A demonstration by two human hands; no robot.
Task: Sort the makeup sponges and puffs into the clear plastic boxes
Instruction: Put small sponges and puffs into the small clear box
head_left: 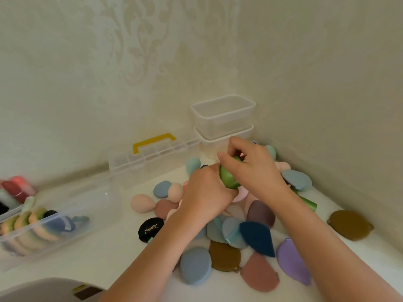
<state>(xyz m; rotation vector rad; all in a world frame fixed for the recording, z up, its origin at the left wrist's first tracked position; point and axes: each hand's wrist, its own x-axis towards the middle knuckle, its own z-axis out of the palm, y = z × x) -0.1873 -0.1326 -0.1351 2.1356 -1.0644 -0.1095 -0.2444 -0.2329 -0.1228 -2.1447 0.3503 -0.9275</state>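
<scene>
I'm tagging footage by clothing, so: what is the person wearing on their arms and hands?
Nothing that shows. The left forearm and right forearm are bare to the frame edge, no sleeves. The left hand and right hand have no gloves, rings, watch or bracelet in view.

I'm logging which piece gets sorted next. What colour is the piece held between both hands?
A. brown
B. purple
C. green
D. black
C: the left hand and the right hand both grip a shiny green puff between them.
</scene>
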